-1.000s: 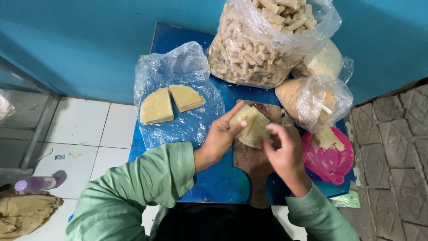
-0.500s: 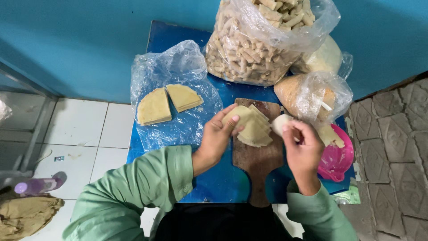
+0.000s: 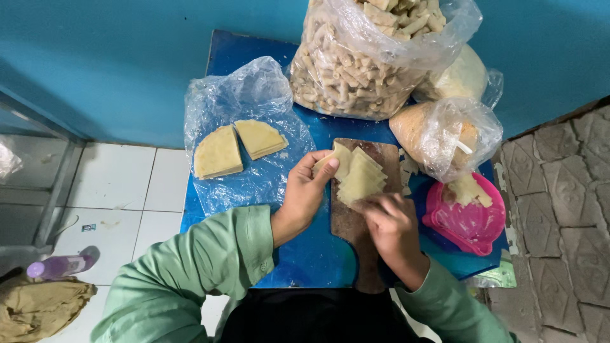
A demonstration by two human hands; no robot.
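I look straight down at a small blue desk (image 3: pixel 305 260) pushed against a blue wall. At its centre lies a brown wooden board (image 3: pixel 356 222), handle toward me, so I can work right in front of my body. On the board sits a fanned stack of pale wrappers (image 3: pixel 361 178).

My left hand (image 3: pixel 305 190), at nine o'clock of the stack, pinches its left corner between thumb and fingers, steadying the sheets. My right hand (image 3: pixel 393 222), at six o'clock of the stack, rests curled with fingertips on its near edge, as if peeling one sheet off; I cannot tell whether it actually grips anything.

At ten o'clock of the board, a clear bag (image 3: pixel 248 127) is spread flat, keeping two wedge-shaped piles of wrappers (image 3: pixel 219 152) off the bare surface. At twelve o'clock stands a large bag of finished rolls (image 3: pixel 362 63), out of the way yet reachable. At two o'clock leans a smaller bag (image 3: pixel 445 136) of filling, open toward me. At three o'clock sits a pink bowl (image 3: pixel 470 222) holding pale scraps, close beside my right hand.
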